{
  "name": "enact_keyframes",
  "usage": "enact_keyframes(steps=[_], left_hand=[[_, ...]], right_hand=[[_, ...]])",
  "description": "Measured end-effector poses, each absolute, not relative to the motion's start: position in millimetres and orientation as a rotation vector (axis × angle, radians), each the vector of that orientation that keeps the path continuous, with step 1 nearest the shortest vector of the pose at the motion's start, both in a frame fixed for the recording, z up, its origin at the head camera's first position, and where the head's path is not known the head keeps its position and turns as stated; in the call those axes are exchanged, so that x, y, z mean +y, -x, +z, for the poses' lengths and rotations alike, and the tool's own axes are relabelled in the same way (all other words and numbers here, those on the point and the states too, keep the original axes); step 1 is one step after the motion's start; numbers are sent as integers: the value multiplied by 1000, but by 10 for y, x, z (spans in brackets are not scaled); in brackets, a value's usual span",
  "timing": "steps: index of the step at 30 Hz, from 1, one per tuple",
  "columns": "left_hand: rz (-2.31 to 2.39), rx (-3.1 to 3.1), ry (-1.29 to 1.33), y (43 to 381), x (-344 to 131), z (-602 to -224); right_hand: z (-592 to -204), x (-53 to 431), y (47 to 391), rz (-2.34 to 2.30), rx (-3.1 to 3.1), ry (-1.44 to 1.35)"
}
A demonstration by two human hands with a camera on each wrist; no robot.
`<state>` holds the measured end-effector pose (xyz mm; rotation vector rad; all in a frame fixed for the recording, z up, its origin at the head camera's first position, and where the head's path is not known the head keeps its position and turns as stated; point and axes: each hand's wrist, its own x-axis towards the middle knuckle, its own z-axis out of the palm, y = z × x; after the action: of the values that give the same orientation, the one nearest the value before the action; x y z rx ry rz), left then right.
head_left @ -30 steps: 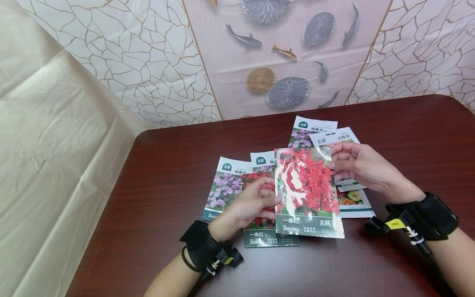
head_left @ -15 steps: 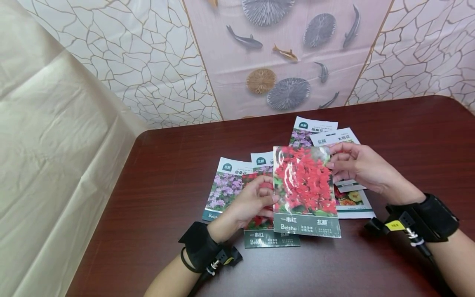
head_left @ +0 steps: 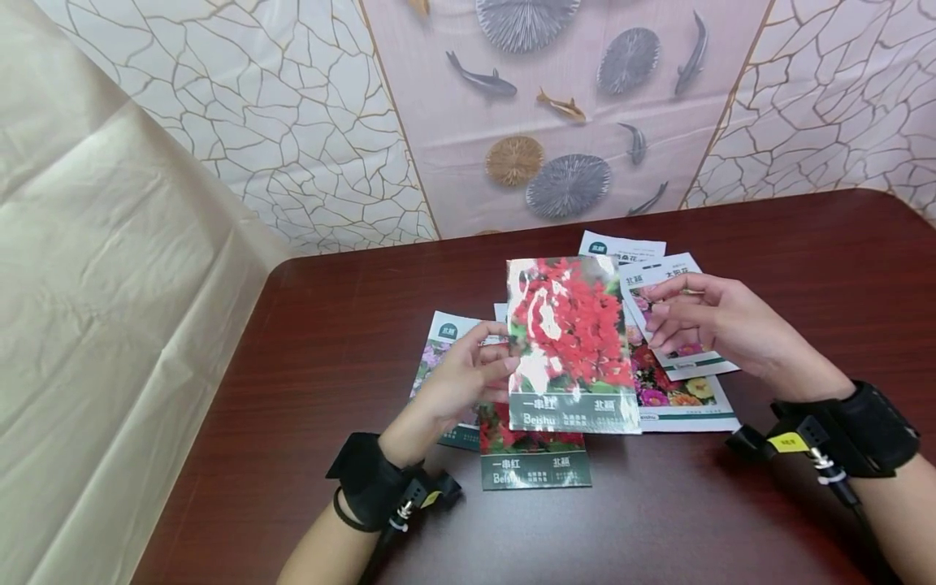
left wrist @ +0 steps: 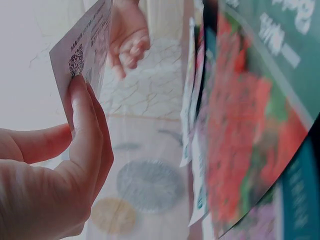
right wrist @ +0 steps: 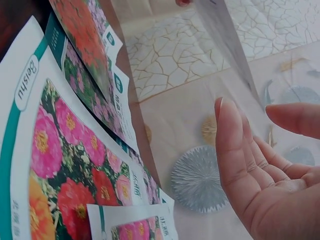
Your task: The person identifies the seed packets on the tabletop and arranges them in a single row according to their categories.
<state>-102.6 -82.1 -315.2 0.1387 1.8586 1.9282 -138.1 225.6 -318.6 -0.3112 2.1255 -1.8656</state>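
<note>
Left hand (head_left: pixel 461 378) pinches a red packet (head_left: pixel 574 345) hiding others (head_left: pixel 676 398); right hand (head_left: pixel 717 321) holds fingers apart.

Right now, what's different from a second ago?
The held red-flower packet has moved up and left in the head view, gripped at its left edge by the left hand. The right hand has let go of its right edge. The lower red-flower packet stayed put.

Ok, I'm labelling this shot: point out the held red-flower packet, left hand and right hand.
Held red-flower packet (head_left: pixel 576 341), head view: its flower picture.
Left hand (head_left: pixel 464 374), head view: on its middle.
Right hand (head_left: pixel 730 327), head view: on its middle.
</note>
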Motion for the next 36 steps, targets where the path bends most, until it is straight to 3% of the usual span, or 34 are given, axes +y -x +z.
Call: enact_keyframes(steps=[36], left_hand=[[1841,2298,-85,1436,-1945,-2952]], right_hand=[[-2984,2495,1380,-1104,2792,186]])
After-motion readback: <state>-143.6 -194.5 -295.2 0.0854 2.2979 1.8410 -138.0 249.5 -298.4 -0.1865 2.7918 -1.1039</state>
